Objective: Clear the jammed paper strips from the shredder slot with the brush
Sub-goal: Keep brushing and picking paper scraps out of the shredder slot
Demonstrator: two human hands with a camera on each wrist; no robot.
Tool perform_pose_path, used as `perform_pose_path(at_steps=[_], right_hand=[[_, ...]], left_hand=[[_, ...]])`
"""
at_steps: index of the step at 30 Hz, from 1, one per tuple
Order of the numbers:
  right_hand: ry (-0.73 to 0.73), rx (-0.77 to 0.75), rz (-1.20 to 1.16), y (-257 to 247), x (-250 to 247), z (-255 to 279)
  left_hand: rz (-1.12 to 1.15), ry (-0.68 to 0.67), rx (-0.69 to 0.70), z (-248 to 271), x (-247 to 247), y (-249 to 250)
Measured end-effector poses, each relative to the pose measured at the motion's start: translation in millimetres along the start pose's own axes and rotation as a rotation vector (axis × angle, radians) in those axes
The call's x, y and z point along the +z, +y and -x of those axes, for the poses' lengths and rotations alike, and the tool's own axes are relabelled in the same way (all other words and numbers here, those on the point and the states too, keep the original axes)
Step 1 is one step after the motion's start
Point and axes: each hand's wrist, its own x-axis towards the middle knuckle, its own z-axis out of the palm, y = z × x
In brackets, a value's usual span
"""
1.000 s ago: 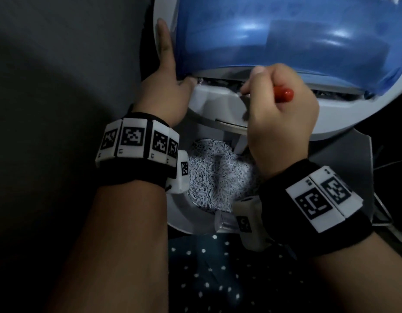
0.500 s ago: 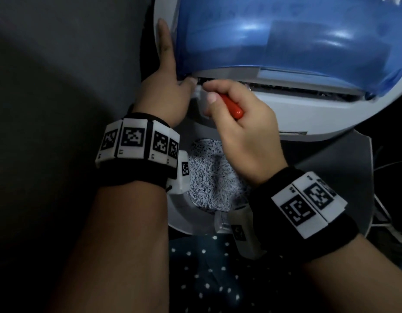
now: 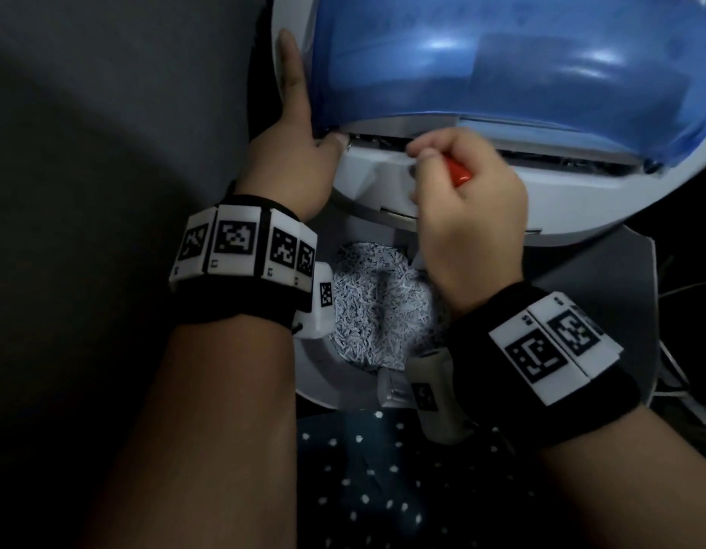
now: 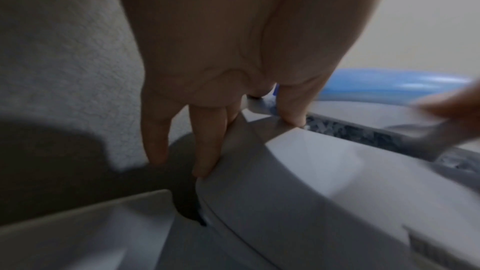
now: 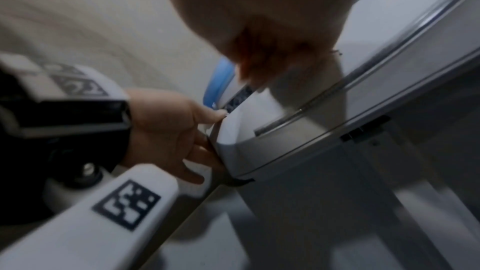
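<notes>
Both hands are at the shredder (image 3: 442, 208), apart from each other. From my remote seat I see the left hand (image 3: 295, 160) braced on the machine's left end, fingers straight along its side, thumb touching the slot (image 3: 541, 154) end beneath the blue cover (image 3: 502, 61). My right hand (image 3: 468, 215) is curled round the brush (image 3: 458, 174); only its red handle shows, held just in front of the slot near its left part. Jammed strips (image 4: 345, 130) fill the slot. Shredded paper (image 3: 379, 307) sits below in the bin (image 3: 327, 370).
</notes>
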Motion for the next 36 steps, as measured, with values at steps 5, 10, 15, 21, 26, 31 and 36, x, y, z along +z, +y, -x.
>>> perform_pose_path(at_steps=[5, 10, 15, 21, 26, 31, 36], right_hand=[[-0.062, -0.05, -0.078, -10, -1, 6], [-0.132, -0.003, -0.019, 2, 4, 2], [0.03, -0.014, -0.106, -4, -4, 3], [-0.18, -0.007, -0.05, 1, 7, 4], [0.042, 0.025, -0.154, -2, -5, 2], [-0.188, -0.023, -0.111, -6, 6, 8], [-0.05, -0.004, -0.012, 1, 4, 2]], left_hand=[[0.004, -0.004, -0.012, 0, -1, 0], [-0.005, -0.003, -0.004, 0, 0, -1], [-0.015, 0.001, -0.014, -1, 0, 0], [0.005, 0.003, -0.014, -1, 0, -1], [-0.005, 0.0, -0.02, -1, 0, 0], [0.009, -0.001, -0.021, 0, 0, -1], [0.009, 0.008, -0.016, -1, 1, -1]])
